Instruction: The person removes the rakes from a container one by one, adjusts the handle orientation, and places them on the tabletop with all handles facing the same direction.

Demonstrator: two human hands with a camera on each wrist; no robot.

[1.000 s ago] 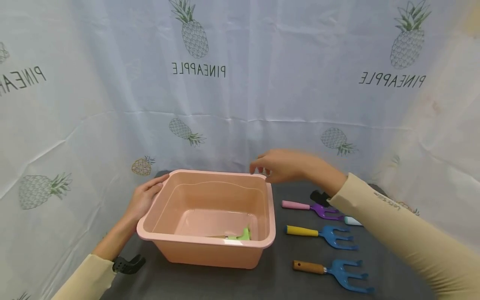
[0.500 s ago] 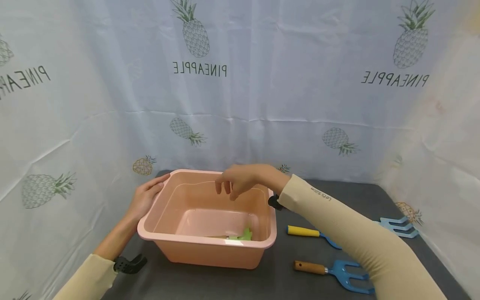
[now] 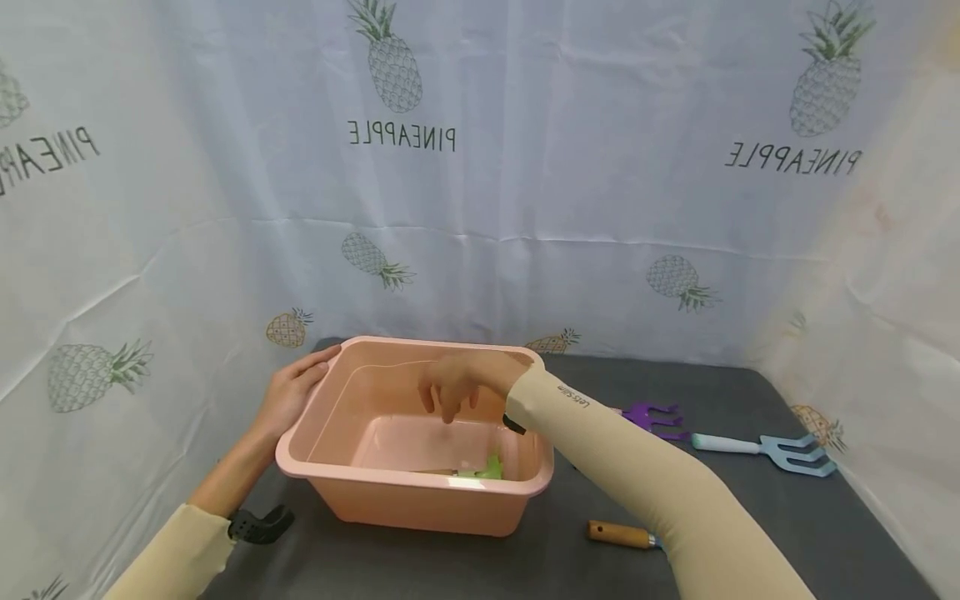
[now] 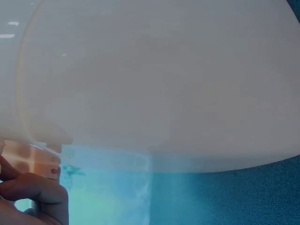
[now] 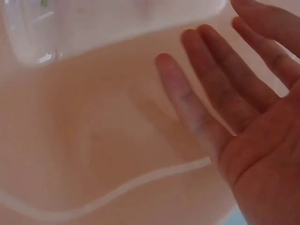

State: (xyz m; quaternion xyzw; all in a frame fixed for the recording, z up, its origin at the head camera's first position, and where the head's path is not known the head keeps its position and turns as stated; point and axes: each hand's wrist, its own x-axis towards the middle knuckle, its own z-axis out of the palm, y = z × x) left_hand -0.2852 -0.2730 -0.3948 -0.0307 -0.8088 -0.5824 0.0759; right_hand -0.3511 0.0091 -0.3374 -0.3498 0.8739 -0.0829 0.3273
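Note:
A peach plastic basin (image 3: 412,502) stands on the dark table in the head view. My left hand (image 3: 291,396) grips its left rim; the left wrist view shows that hand's fingers (image 4: 40,190) curled beneath the edge. Over the inside of the basin hangs my right hand (image 3: 459,379), fingers pointing down and holding nothing. In the right wrist view its fingers (image 5: 220,84) are spread and relaxed beside the inner wall. At the basin's bottom right lies a small garden hand tool with a green head (image 3: 491,468), partly hidden by the front rim.
Right of the basin, a purple hand fork (image 3: 651,417) and a light blue hand fork with a pale handle (image 3: 726,444) lie on the table (image 3: 825,533). A wooden handle (image 3: 618,534) shows below my right sleeve, which covers other tools. A pineapple-print curtain (image 3: 480,183) encloses the table.
My right hand has moved left from the basin's back right corner and down into the basin. My left hand stays on the rim.

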